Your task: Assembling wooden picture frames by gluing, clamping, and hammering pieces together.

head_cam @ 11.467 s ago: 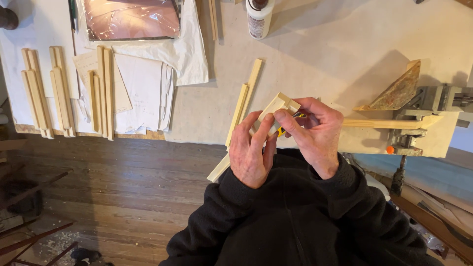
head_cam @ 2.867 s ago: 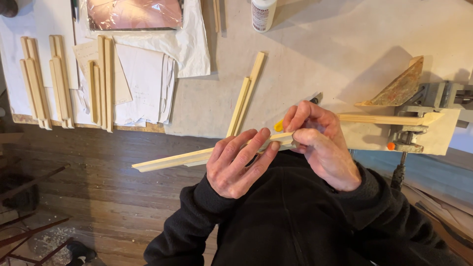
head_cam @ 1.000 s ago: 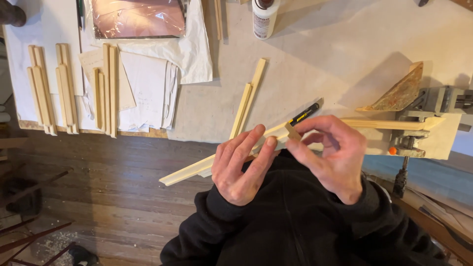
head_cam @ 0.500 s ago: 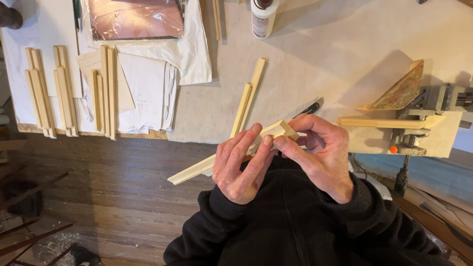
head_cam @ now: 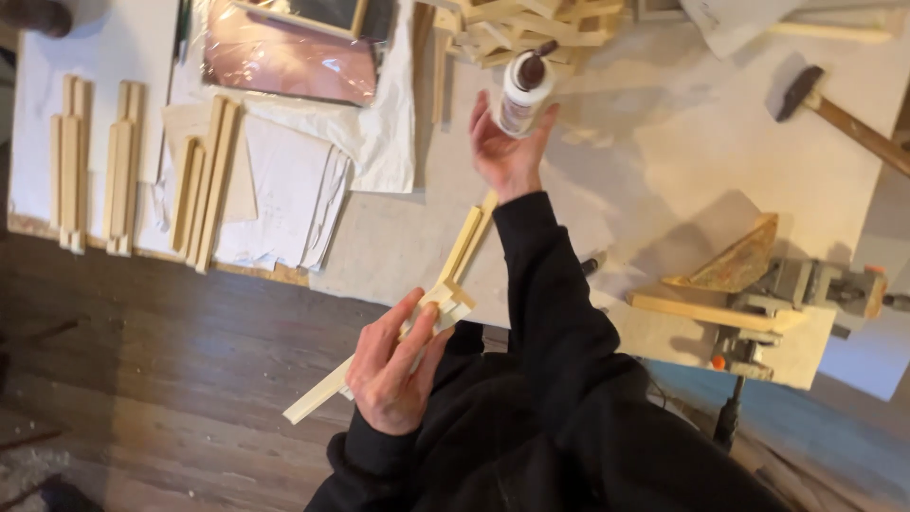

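Paper-covered bench point(head_cam: 398, 256); dark plank floor point(head_cam: 142, 379)

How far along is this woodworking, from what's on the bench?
Looks done: cut wooden strips lie sorted in groups on the bench's left side, and another piece sits clamped in the vise. In hand: the left hand holds a long wooden strip, while the right hand closes on a white bottle, likely glue. Left: no glue shows on the held strip, and a hammer lies untouched.
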